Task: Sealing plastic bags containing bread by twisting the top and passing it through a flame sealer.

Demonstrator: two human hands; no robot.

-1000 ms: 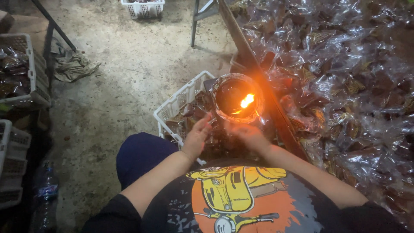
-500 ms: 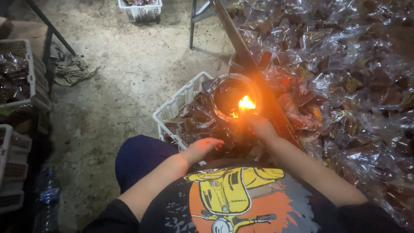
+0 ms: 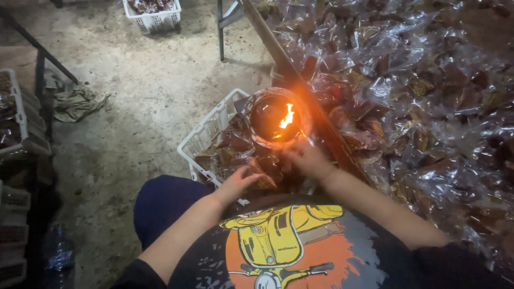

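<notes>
clear packet of brown goods lies centre frame atop white basket, pinched from both sides | left hand narrow on its 7 o'clock end, right hand gripping its 2 o'clock end | flame bowl close at 12, likely within reach for heat | packet heap crowds 3 o'clock, plank edge between; bare floor open toward 10

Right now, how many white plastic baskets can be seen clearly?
3. One basket lies before the person, near the left hand. A second basket stands at the top edge. A third basket is at the left edge. More may be hidden lower left.
</notes>
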